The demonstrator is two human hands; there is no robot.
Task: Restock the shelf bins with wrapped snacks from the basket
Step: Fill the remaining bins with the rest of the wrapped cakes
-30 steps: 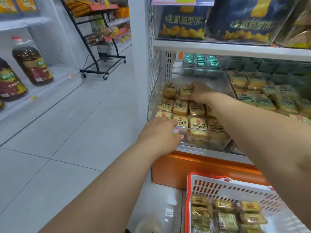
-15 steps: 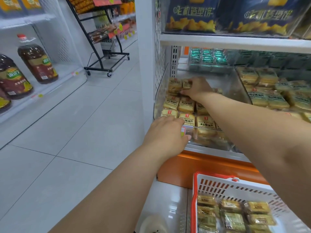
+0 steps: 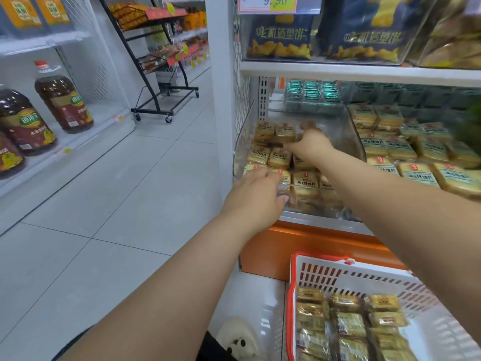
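My left hand (image 3: 256, 198) rests on the front wall of the shelf bin (image 3: 240, 142); my right hand (image 3: 311, 144) reaches deeper among its wrapped snacks (image 3: 279, 157). The basket (image 3: 364, 277) sits below, to the right.

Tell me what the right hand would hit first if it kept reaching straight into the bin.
Probably the bare rear floor, then the back wall of the clear bin. The right hand points past the wrapped snacks at the empty rear; depth is unclear.

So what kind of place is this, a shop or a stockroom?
Most likely a small grocery shop. A price tag hangs over clear shelf bins of wrapped snacks, oil bottles line the opposite shelf, and a basket of stock sits below.
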